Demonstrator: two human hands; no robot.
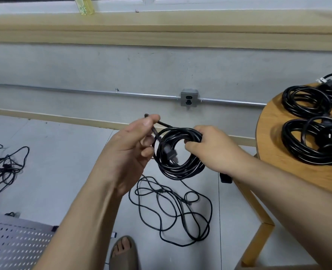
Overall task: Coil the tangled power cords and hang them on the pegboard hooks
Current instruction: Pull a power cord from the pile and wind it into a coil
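Head view, looking down over both forearms. Right hand (213, 149) grips the black coil (180, 171) at its right side, fingers curled through the ring and thumb over the strands, so the loops stay bunched and cannot spring apart. Coil hangs in the air between the two hands, above the floor. Left hand (136, 145) pinches the cord tail (165, 124) between thumb and forefinger, the other fingers loosely bent; the tail is lifted above the ring, probably to be wound around the bundle as a tie. Plug (169, 153) dangles across the ring's opening. Loose cord (183, 200) sprawls on the floor just below; whether it joins the held coil I cannot tell. A second tangle (5, 166) lies far left. Finished coils (287, 137) rest on the round wooden table (270, 123) at right, likely staged for hanging. Pegboard (15, 244) lies at lower left; no hooks are visible on it, and nothing hangs there yet. My read: coiling is partly done, hanging not begun.
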